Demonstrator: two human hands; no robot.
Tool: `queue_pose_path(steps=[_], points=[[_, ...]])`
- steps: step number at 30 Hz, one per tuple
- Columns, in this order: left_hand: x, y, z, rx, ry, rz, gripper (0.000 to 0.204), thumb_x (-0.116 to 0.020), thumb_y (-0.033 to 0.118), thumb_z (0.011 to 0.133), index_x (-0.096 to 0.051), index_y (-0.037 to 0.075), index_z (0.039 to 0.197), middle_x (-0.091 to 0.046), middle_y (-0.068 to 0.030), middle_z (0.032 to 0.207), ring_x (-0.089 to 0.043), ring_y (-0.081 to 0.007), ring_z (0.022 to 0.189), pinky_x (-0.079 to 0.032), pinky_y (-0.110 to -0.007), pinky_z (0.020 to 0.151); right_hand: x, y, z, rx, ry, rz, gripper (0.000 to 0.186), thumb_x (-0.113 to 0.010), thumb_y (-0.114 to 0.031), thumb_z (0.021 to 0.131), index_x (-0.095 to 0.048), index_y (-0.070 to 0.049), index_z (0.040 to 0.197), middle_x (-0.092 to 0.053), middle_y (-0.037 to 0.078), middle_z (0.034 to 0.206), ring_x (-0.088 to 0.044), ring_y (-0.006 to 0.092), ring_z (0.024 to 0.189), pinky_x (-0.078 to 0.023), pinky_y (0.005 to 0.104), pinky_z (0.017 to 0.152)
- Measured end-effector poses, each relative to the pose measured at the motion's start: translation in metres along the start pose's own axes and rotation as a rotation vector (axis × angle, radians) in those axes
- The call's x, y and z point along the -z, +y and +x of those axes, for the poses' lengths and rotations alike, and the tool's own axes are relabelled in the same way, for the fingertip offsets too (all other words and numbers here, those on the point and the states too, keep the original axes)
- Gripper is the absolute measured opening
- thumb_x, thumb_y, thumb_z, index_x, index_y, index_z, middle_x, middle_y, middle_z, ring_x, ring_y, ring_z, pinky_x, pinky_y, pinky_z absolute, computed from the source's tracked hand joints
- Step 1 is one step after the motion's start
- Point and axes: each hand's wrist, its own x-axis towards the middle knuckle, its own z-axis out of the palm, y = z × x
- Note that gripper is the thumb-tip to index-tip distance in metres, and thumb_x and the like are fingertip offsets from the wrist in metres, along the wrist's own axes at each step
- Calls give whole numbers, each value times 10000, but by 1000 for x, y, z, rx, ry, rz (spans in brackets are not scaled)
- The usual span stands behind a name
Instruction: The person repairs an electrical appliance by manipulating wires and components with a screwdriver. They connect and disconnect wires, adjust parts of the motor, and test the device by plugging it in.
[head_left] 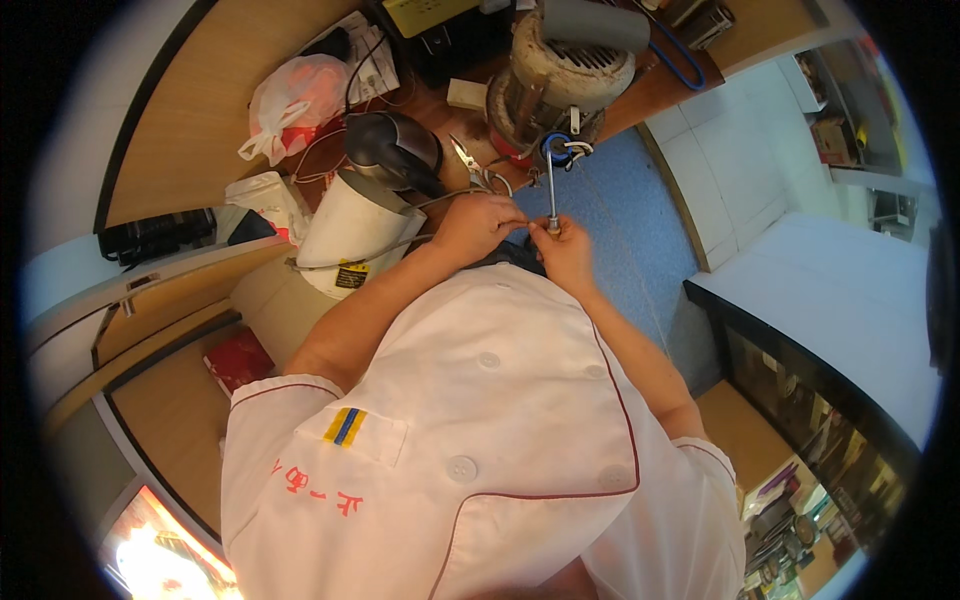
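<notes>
"How is the scene lit?"

"Brightly, for the most part. The white buttoned fabric jacket [530,420] is evenly lit, with only soft shadows left in its folds."

"Is any glare seen?"

"Yes: the glowing rectangular panel [158,565], at the jacket's lower left, is burnt out to white."

"And sharpness?"

"The slim silver metal rod [551,190] beyond the jacket is fairly sharply rendered. The black-edged pale wooden panel [205,105], to the jacket's upper left, is bowed, and the corners are blackened."
</notes>
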Motion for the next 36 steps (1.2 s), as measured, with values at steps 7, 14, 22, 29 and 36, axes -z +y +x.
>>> queue_pose_path(steps=[7,14,22,29,36], points=[[2,0,-8,-86,60,108,119,-750,77,827,-781,88,942,-749,-90,913,-717,-310,837,-565,-417,745,-2,-12,-1,-188,-44,141,167,-727,-135,960,-686,24,927,-644,31,686,-563,92,580,-458,290,540],[9,4,-2,32,15,-30,126,-738,115,864,-771,62,973,-743,-101,951,-706,-333,892,-562,-425,777,7,-17,1,499,5,-456,140,-758,-85,868,-698,-49,989,-669,106,887,-673,305,755,-546,406,663],[6,-5,-1,104,-53,-170,142,-737,129,889,-759,28,986,-733,-147,961,-697,-335,924,-559,-413,818,23,-32,8,879,-91,-759,234,-751,-55,773,-701,-94,998,-670,82,1022,-686,323,813,-570,438,719],[2,-5,-8,151,-24,-194,89,-740,104,879,-772,45,939,-738,-121,931,-699,-324,889,-556,-411,788,18,-28,7,741,-114,-671,161,-750,-71,789,-717,-55,947,-674,124,865,-684,341,785,-558,448,704],[-3,-12,-12,19,41,-52,100,-760,111,848,-782,75,939,-718,-110,882,-696,-324,873,-547,-425,758,-5,-28,0,16,-67,-277,173,-756,-161,888,-712,5,864,-686,175,760,-652,365,695,-513,414,634]])
